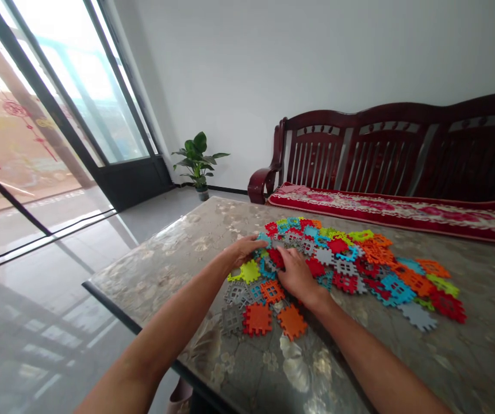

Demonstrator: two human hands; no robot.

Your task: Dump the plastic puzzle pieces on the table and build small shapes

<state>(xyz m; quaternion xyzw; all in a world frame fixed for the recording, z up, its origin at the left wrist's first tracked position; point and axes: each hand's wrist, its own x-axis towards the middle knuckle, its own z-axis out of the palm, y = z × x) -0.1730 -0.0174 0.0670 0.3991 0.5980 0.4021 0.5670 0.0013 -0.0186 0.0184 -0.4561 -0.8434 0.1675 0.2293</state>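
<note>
Over a spread of square plastic interlocking tiles with notched edges, my two hands work close together. My left hand [245,248] is closed, its fingers and thumb pinching a light blue tile [265,238]. Just to its right, my right hand [294,273] grips a red tile [276,257] by its edge. Both tiles are held close to each other; whether they touch I cannot tell. Nearest to me lie an orange tile [292,322], a red-and-orange tile [257,319] and a grey window tile [232,319]. A yellow-green tile [250,271] lies below my left hand.
Several more tiles reach right across the patterned table [152,253], as far as a red tile [448,305]. Behind the table stands a dark wooden bench [342,123] with a red cushion [359,210]. A potted plant [198,158] is by the wall, with glass doors on the left.
</note>
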